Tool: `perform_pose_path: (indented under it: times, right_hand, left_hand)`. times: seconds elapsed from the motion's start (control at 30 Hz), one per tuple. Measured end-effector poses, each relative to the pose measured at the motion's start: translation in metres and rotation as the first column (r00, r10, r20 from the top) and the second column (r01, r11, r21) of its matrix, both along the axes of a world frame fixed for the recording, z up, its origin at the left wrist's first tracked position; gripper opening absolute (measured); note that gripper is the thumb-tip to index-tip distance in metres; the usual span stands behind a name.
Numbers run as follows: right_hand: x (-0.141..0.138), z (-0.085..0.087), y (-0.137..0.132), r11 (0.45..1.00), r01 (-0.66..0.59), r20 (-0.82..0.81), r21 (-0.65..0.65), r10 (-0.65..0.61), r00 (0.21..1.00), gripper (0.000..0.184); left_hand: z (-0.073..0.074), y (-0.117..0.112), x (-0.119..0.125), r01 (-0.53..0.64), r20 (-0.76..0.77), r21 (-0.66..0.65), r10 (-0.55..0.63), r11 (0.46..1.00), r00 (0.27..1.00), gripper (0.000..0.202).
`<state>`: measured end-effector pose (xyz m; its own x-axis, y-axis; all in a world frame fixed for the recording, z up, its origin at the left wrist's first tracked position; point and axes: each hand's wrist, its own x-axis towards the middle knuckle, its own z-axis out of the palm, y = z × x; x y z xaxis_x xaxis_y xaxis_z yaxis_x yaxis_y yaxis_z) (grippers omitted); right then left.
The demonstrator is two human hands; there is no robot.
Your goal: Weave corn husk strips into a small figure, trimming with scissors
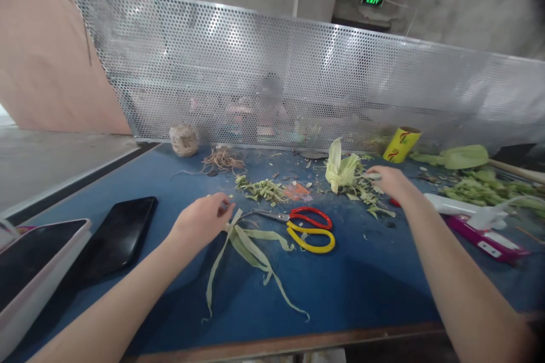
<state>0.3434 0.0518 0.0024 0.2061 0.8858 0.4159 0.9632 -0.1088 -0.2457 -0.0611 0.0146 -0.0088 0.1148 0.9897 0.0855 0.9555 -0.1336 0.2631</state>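
Note:
My left hand [205,216] is closed, its curled fingers at the top of a bundle of pale green corn husk strips [251,249]. The strips fan out toward the table's near edge. Just right of that hand lie scissors [313,229] with one red and one yellow handle, blades pointing left. My right hand [390,181] reaches to the right with fingertips pinched on a small pale green husk strip [371,176]. Beside it, a folded corn husk piece [340,173] stands upright among shredded husk [368,195].
On the blue table [340,306] are green scraps [264,190], tangled twine [223,160], a wrapped ball [183,140], a yellow roll [401,144] and a purple-white power strip [485,238]. Phones [121,235] lie at left. A perforated metal screen [255,68] borders the back.

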Motion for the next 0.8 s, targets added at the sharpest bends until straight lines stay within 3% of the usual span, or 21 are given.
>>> perform_pose_path:
  times: [0.1,0.2,0.27,0.33,0.4,0.5,0.6,0.67,0.8]
  right_hand:
    - [-0.029,-0.014,-0.005,0.989,-0.1,-0.008,-0.11,0.1,0.995,0.015]
    - [-0.086,-0.008,-0.025,0.935,-0.313,-0.06,-0.17,0.307,0.95,0.018]
    - [-0.133,-0.001,-0.043,0.788,-0.579,-0.182,-0.21,0.55,0.815,0.021]
    - [-0.176,0.0,-0.059,0.659,-0.71,-0.219,-0.247,0.676,0.704,0.024]
    - [-0.209,-0.005,-0.07,0.628,-0.73,-0.116,-0.271,0.731,0.672,0.028]
    - [-0.236,-0.017,-0.074,0.613,-0.705,-0.014,-0.356,0.751,0.66,0.03]
    - [-0.241,-0.025,-0.07,0.64,-0.672,-0.025,-0.373,0.717,0.697,0.022]
    - [-0.239,-0.027,-0.065,0.648,-0.653,-0.072,-0.392,0.687,0.723,0.017]
    - [-0.237,-0.026,-0.057,0.613,-0.662,-0.192,-0.431,0.654,0.731,0.006]
  left_hand:
    - [-0.002,0.004,-0.008,-0.044,-0.051,0.007,0.045,0.999,0.998,0.026]
    - [-0.006,0.007,-0.013,-0.043,-0.069,-0.032,0.04,0.999,0.997,0.028]
    - [-0.008,0.008,-0.015,-0.035,-0.06,-0.067,0.031,0.997,0.998,0.026]
    - [-0.009,0.008,-0.016,-0.028,-0.051,-0.097,0.023,0.995,0.998,0.02]
    - [-0.008,0.008,-0.017,-0.025,-0.042,-0.124,0.02,0.992,0.999,0.014]
    - [-0.006,0.004,-0.015,-0.01,-0.002,-0.133,0.01,0.991,1.0,0.018]
    - [-0.006,-0.001,-0.009,0.044,0.068,-0.159,-0.034,0.986,0.997,0.027]
    - [-0.008,-0.003,-0.005,0.064,0.076,-0.183,-0.05,0.981,0.996,0.023]
    - [-0.009,-0.003,-0.006,0.097,0.096,-0.191,-0.08,0.977,0.992,0.017]
